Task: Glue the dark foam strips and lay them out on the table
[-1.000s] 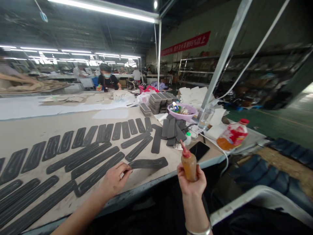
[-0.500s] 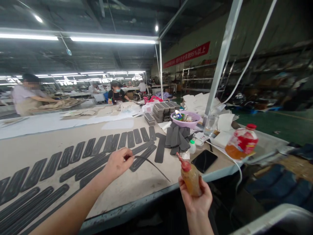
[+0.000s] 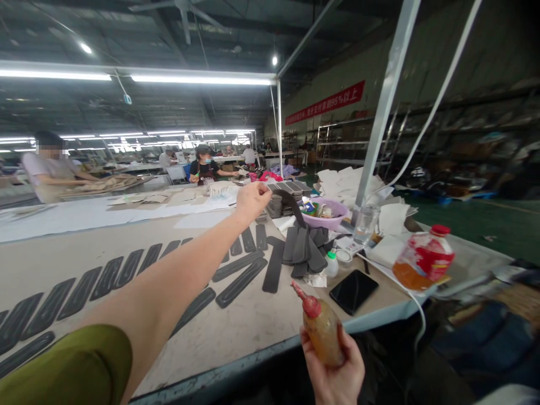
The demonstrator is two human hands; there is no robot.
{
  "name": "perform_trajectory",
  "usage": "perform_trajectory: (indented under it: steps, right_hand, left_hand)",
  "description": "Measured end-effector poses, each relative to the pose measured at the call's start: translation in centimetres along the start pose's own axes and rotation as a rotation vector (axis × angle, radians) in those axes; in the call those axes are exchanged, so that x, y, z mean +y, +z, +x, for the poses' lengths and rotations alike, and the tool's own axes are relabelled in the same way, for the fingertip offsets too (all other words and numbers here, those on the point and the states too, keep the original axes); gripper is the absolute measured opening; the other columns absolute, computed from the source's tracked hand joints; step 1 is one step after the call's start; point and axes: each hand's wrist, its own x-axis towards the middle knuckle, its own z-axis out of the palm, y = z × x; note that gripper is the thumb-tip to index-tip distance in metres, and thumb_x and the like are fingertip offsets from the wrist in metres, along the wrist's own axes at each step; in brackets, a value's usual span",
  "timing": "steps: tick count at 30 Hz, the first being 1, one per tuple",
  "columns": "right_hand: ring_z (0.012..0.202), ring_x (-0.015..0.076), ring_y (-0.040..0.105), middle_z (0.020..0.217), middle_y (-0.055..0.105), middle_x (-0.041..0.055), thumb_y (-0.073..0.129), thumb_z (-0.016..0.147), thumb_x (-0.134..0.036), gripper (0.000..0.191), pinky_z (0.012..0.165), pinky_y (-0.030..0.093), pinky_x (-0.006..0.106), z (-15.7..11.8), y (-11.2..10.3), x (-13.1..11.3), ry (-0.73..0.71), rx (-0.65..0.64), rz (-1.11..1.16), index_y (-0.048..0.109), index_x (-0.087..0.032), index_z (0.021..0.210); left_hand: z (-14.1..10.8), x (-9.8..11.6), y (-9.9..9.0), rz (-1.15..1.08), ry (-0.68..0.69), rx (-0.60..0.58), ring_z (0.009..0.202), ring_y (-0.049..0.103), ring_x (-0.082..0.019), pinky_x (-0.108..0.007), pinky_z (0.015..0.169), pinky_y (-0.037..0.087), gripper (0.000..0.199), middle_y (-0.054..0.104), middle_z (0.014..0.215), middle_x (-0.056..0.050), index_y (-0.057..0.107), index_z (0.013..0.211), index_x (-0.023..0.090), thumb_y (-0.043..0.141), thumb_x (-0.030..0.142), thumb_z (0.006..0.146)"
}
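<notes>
My left hand [image 3: 254, 201] reaches far across the table, its fingers pinched on one end of a dark grey strip [image 3: 291, 202]. The strip arches over to the right and comes down at a heap of dark grey pieces [image 3: 301, 247]. Low at the front, my right hand [image 3: 335, 371] is wrapped around a squeeze bottle [image 3: 324, 332] of amber liquid, probably glue, with its red nozzle tilted up to the left. Rows of dark strips with glossy outlines [image 3: 107, 277] lie on the table under and beside my left arm.
Behind the heap stand a lilac basin [image 3: 333, 222] and stacked grey pieces [image 3: 274, 207]. A black phone [image 3: 353, 291], a green-capped bottle [image 3: 332, 264], a glass jar [image 3: 367, 222] and a red-capped jug [image 3: 424, 257] occupy the right side. A metal post [image 3: 386, 107] rises there. Co-workers sit or stand beyond.
My left hand has moved forward and right, from above the strips to near the heap, still pinching a dark strip. My right hand and the bottle have dropped slightly towards me.
</notes>
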Motion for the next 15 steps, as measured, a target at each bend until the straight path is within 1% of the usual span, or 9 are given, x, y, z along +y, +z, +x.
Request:
perform_trajectory:
  steps: [2, 4, 6, 8, 11, 13, 15]
  right_hand:
    - [0.081, 0.0268, 0.066, 0.092, 0.069, 0.0076, 0.070, 0.062, -0.028, 0.018, 0.067, 0.056, 0.041, 0.0, 0.1, 0.0, 0.006, 0.011, 0.008, 0.070, -0.020, 0.078]
    - [0.082, 0.0267, 0.066, 0.094, 0.069, 0.0076, 0.071, 0.060, -0.028, 0.018, 0.068, 0.055, 0.041, 0.0, 0.2, 0.0, -0.002, 0.009, 0.012, 0.070, -0.021, 0.077]
    - [0.081, 0.0270, 0.066, 0.095, 0.069, 0.0079, 0.071, 0.060, -0.029, 0.018, 0.069, 0.055, 0.043, 0.1, 0.2, 0.1, -0.015, -0.011, 0.004, 0.070, -0.021, 0.076]
    - [0.081, 0.0274, 0.066, 0.094, 0.069, 0.0086, 0.071, 0.061, -0.030, 0.021, 0.070, 0.055, 0.044, 0.3, 0.0, 0.2, -0.022, -0.044, -0.014, 0.071, -0.021, 0.080]
    - [0.084, 0.0276, 0.066, 0.094, 0.069, 0.0095, 0.070, 0.064, -0.033, 0.025, 0.072, 0.055, 0.044, 0.5, -0.4, 0.2, -0.011, -0.098, -0.038, 0.072, -0.020, 0.086]
    - [0.085, 0.0278, 0.065, 0.096, 0.069, 0.0095, 0.070, 0.065, -0.034, 0.026, 0.073, 0.054, 0.044, 0.7, -0.6, 0.2, -0.001, -0.104, -0.034, 0.072, -0.021, 0.088]
    - [0.085, 0.0281, 0.065, 0.097, 0.069, 0.0094, 0.069, 0.064, -0.034, 0.027, 0.072, 0.055, 0.044, 0.7, -0.8, 0.2, 0.002, -0.089, -0.020, 0.072, -0.022, 0.088]
  left_hand:
    - [0.5, 1.1, 1.5, -0.019, 0.061, -0.005, 0.078, 0.061, -0.016, -0.028, 0.078, 0.045, 0.019, 0.068, 0.080, -0.004, 0.069, 0.081, 0.013, 0.059, 0.028, 0.078]
    - [-0.4, 1.6, 3.4, -0.017, 0.129, -0.080, 0.080, 0.061, -0.017, -0.028, 0.079, 0.046, 0.018, 0.068, 0.082, -0.004, 0.069, 0.083, 0.014, 0.059, 0.029, 0.080]
    - [-2.2, 1.7, 5.5, 0.015, 0.203, -0.192, 0.083, 0.061, -0.018, -0.029, 0.081, 0.046, 0.017, 0.067, 0.085, -0.005, 0.069, 0.085, 0.016, 0.059, 0.029, 0.081]
    - [-4.7, 1.4, 7.7, 0.057, 0.252, -0.313, 0.085, 0.061, -0.018, -0.029, 0.082, 0.047, 0.016, 0.066, 0.088, -0.005, 0.069, 0.086, 0.017, 0.059, 0.028, 0.082]
    - [-8.1, 0.6, 10.6, 0.096, 0.242, -0.454, 0.087, 0.062, -0.018, -0.028, 0.081, 0.048, 0.015, 0.066, 0.091, -0.006, 0.069, 0.088, 0.019, 0.057, 0.026, 0.084]
    - [-9.6, 0.2, 12.1, 0.107, 0.225, -0.495, 0.088, 0.062, -0.018, -0.028, 0.081, 0.049, 0.014, 0.066, 0.092, -0.006, 0.068, 0.087, 0.018, 0.056, 0.024, 0.084]
    - [-10.5, -0.2, 13.2, 0.110, 0.218, -0.508, 0.089, 0.062, -0.018, -0.028, 0.082, 0.049, 0.015, 0.066, 0.092, -0.007, 0.068, 0.087, 0.016, 0.054, 0.021, 0.085]
